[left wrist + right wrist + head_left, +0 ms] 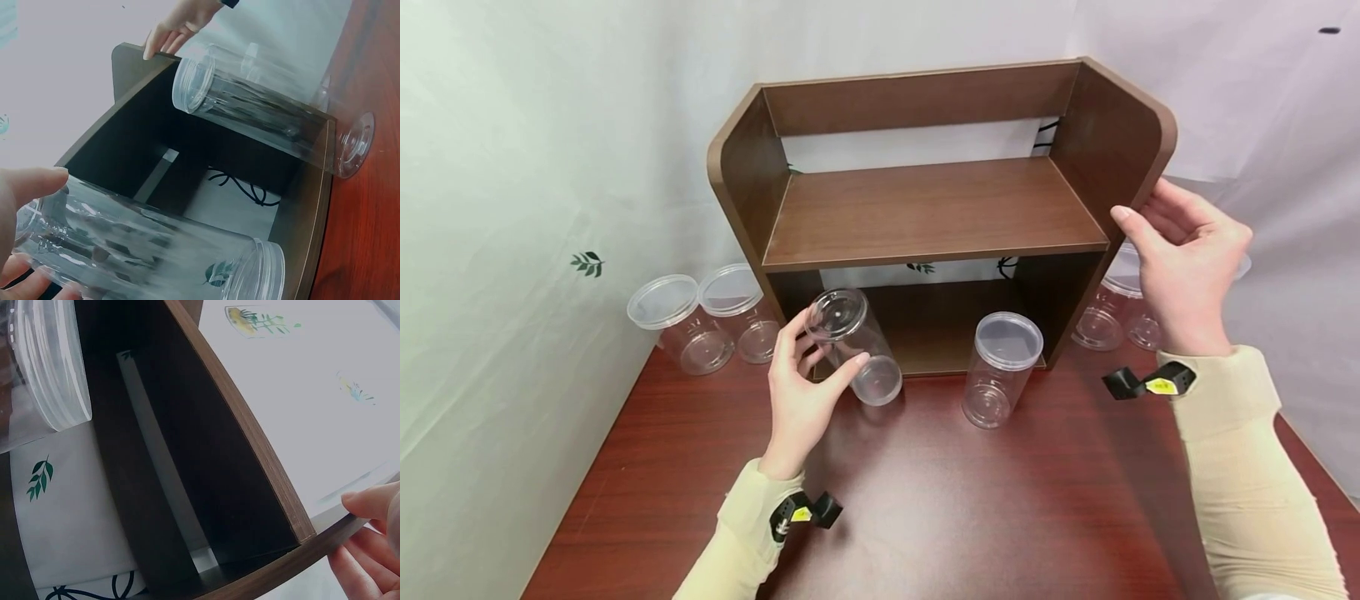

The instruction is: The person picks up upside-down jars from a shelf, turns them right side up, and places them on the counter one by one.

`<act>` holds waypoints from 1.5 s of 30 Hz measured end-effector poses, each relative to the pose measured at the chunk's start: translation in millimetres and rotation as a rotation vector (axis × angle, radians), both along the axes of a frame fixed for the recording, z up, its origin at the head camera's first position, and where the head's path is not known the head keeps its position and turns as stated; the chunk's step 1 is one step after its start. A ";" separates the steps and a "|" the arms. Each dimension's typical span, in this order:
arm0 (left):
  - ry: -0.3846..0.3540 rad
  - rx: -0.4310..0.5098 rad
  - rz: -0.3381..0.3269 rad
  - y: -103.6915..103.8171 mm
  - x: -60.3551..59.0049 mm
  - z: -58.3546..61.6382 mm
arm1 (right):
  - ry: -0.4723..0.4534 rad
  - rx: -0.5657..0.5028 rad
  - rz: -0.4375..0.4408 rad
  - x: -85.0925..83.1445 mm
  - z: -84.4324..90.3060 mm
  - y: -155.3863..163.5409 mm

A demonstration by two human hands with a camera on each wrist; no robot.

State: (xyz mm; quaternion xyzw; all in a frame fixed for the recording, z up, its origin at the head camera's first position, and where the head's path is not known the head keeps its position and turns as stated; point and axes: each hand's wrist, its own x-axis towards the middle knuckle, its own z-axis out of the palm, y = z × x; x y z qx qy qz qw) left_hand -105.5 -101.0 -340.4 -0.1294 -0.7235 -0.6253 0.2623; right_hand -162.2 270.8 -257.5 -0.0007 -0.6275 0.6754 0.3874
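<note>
My left hand [808,387] holds a clear plastic jar [857,350] between thumb and fingers. It is tilted and upside down, with its ringed end low, as the left wrist view also shows; whether it touches the table cannot be told. A second clear jar [1000,375] with a whitish lid stands upright in front of the brown wooden shelf [940,208]. At the shelf's right side panel, my right hand [1195,258] grips the front edge, thumb on the inner face. In the right wrist view those fingers [356,569] lie around the panel's edge.
Two lidded jars [681,325] stand left of the shelf, and more jars [1101,308] stand to its right, partly behind my right hand. The reddish wooden table [925,508] extends toward me. Pale cloth [550,167] hangs around the sides and back. Black cables [244,187] show behind the shelf.
</note>
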 end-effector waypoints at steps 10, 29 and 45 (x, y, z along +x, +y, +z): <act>0.007 0.018 -0.061 -8.1 1.5 -5.6 | -0.008 -0.040 0.023 1.5 -1.2 -1.6; 0.056 0.266 -0.231 -23.1 -4.1 -3.8 | 0.319 0.034 0.235 66.6 17.5 -53.2; 0.131 0.378 -0.453 -31.1 -5.7 0.4 | 0.227 0.275 0.664 90.2 -11.3 -96.3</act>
